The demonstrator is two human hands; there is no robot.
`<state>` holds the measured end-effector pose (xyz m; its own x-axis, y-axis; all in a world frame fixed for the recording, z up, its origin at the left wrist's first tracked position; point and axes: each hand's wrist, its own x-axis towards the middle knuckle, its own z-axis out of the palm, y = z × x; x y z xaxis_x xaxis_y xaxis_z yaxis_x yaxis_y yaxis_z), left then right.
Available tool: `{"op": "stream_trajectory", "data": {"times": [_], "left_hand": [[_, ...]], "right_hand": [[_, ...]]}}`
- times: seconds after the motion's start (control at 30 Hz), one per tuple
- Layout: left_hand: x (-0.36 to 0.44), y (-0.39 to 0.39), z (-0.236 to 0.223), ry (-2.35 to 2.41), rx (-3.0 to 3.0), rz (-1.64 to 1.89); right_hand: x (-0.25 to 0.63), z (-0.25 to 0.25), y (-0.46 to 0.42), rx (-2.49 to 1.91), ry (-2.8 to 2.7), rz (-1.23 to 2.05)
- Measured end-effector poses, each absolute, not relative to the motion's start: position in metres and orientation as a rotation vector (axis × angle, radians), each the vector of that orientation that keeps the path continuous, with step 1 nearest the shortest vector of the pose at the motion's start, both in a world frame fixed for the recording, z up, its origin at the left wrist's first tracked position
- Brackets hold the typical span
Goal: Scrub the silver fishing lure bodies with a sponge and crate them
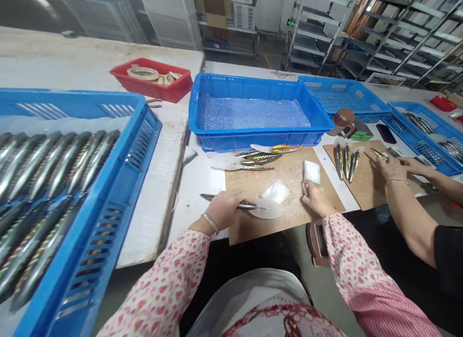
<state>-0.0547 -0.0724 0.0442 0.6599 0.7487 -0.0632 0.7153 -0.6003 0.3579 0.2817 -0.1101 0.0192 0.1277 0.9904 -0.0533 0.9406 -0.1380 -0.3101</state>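
My left hand (224, 209) is closed around a dark fishing lure (247, 205) with gold markings. Its wide, translucent bill (267, 208) points right, over the brown cardboard sheet (249, 231). At the right part of the sheet, my right hand (315, 198) has its fingers closed at the lower edge of a small white block (311, 172). A crumpled white piece (277, 191) that looks like tissue or film lies between my hands. Behind them, several more lures (258, 158) lie in a pile, one with an orange tint.
A blue bin lined with bubble wrap (256, 112) stands behind the sheet. Rows of lures fill the blue crate (144, 129) at left. A red tray (155, 88) holds tape rolls. At right, a co-worker's hands (394, 170) work beside three lures (346, 161) and a brown mug (343, 122).
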Motion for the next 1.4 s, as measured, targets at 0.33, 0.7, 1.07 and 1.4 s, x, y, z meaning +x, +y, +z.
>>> {"op": "stream_trajectory", "data": {"times": [0.33,0.7,1.07,1.4], "left_hand": [[-0.05,-0.061,0.052,1.106,2.611,0.1],[-0.04,-0.044,0.041,1.175,2.758,-0.066],[-0.032,-0.037,0.037,1.101,2.843,-0.131],[-0.036,-0.033,0.019,1.048,2.976,0.123]], "right_hand": [[0.217,0.004,-0.074,-1.474,-1.02,1.254],[0.18,0.01,-0.091,-1.221,-0.73,1.529],[0.153,0.017,-0.108,-1.245,-1.225,1.215],[0.145,0.011,-0.109,-1.31,-1.779,0.888]]}}
